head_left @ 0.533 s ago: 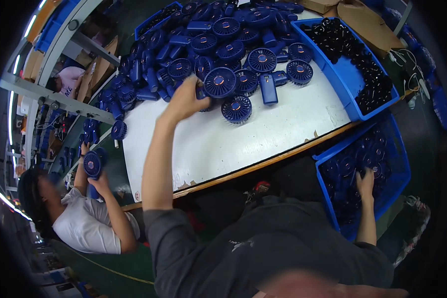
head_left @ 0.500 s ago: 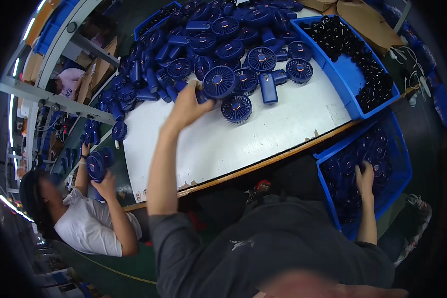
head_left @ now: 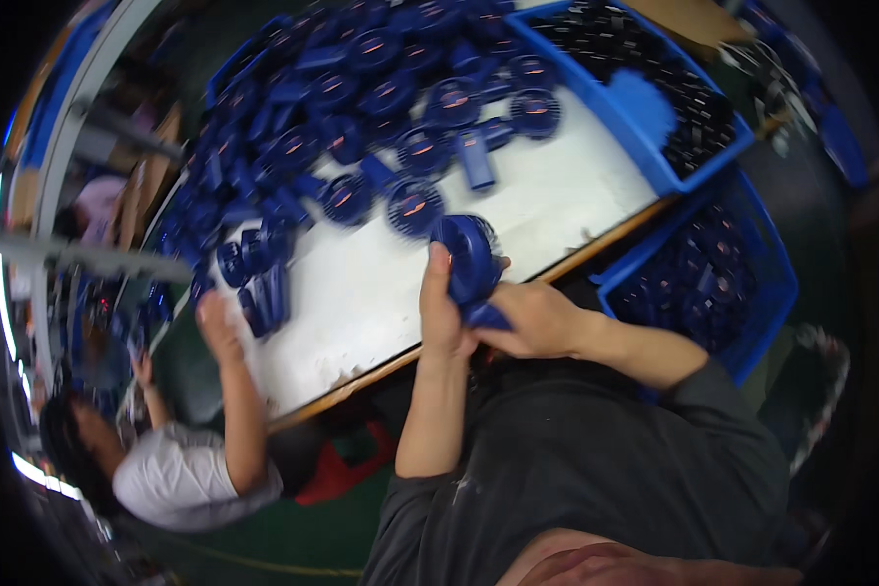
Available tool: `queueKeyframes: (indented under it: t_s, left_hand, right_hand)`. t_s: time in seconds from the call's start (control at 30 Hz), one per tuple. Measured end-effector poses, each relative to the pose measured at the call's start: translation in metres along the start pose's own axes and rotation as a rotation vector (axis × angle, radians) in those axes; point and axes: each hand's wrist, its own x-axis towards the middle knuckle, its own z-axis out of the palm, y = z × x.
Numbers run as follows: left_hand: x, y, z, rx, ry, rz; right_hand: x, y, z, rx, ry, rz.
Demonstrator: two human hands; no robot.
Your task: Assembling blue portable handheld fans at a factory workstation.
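Note:
Close in front of me, over the table's near edge, I hold a blue handheld fan [head_left: 467, 256] with a round grille head. My left hand [head_left: 441, 311] is closed round its near side, thumb along the head. Beside it, my right hand [head_left: 540, 320] is closed at the blue handle end, its fingers meeting the left hand. Motion blur hides whether a separate small part sits between them. Several more blue fans [head_left: 415, 205] lie heaped on the white table [head_left: 361, 278] beyond.
A blue bin [head_left: 645, 161] of small black parts stands on the table at the right. Below it, another blue bin [head_left: 610, 293] holds dark blue pieces. At the left, a co-worker in a white shirt [head_left: 190, 479] reaches toward fans on the table corner. A metal frame [head_left: 88, 256] stands there.
My left hand has brought a fan from the heap toward me. My right hand has left the lower bin and joined it at the fan. The co-worker's near hand now reaches to the table.

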Motion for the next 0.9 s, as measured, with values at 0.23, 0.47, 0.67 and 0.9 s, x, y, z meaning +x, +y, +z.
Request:
queueKeyframes:
  t_s: [0.23, 0.47, 0.67, 0.9]
  left_hand:
    - [-0.014, -0.026, 0.003, -0.124, -0.431, -0.053]
    - [-0.032, 0.000, 0.003, -0.147, -0.372, 0.064]
    - [-0.043, -0.002, -0.011, 0.030, -0.248, 0.062]
    - [-0.043, 0.003, -0.024, 0.126, -0.076, 0.035]
  right_hand:
    - [0.056, -0.008, -0.107, -0.046, -0.599, 0.076]
    - [0.090, 0.222, -0.286, -0.715, 0.190, 0.478]
    - [0.105, 0.276, -0.256, -0.594, 0.252, 0.362]
    - [0.106, 0.288, -0.262, -0.559, 0.260, 0.490]
